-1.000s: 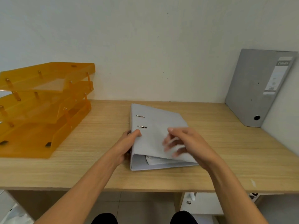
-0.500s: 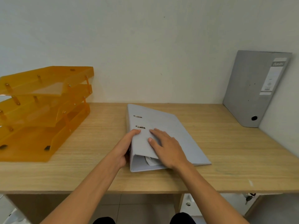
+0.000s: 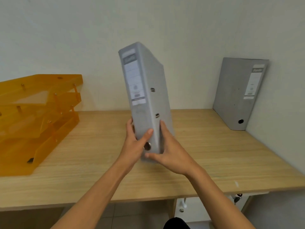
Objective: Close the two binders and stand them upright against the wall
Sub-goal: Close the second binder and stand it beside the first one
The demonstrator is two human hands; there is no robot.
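Both bare forearms reach forward and meet in the middle. Left hand [image 3: 134, 142] wraps the lower spine of the gray binder [image 3: 145, 96], thumb across the front (fingers hidden behind). Right hand [image 3: 171, 151] clamps the opposite side, thumb tucked under the bottom edge, I think; it's a bit blurry.

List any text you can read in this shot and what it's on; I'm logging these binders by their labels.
Held binder, spine label: a brand strip at the top and smaller print below, all too blurred to read.
Standing binder against the right wall, spine label: the brand word starts with "B"; the rest and the small print are unreadable.
Orange trays: no text visible.
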